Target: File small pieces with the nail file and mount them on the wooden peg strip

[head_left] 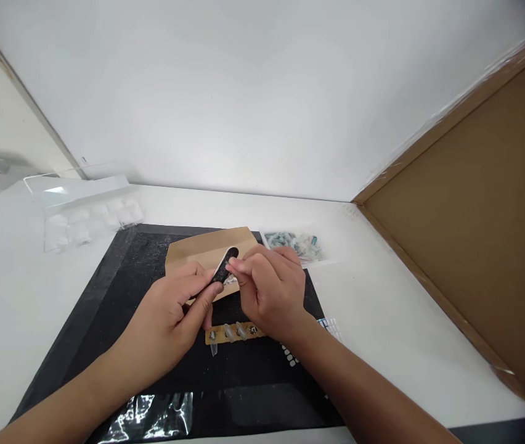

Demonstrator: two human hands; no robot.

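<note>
A small black file-like strip with a pale edge point(225, 264) is pinched between the thumb and fingers of my left hand point(174, 306). My right hand point(272, 287) is closed at the strip's right side, its thumb and forefinger pressed together; what they hold is too small to make out. Behind both hands lies an open brown paper piece point(211, 243). Just below them, a yellowish strip point(220, 335) bears several clear nail-shaped pieces, one of them hanging over its front edge.
A black mat point(151, 259) covers the white table. Clear plastic trays point(91, 216) sit at the back left, a container of small clear and teal pieces point(294, 243) behind my right hand. Sticker sheets lie near my right forearm. A cardboard panel point(470, 216) stands at right.
</note>
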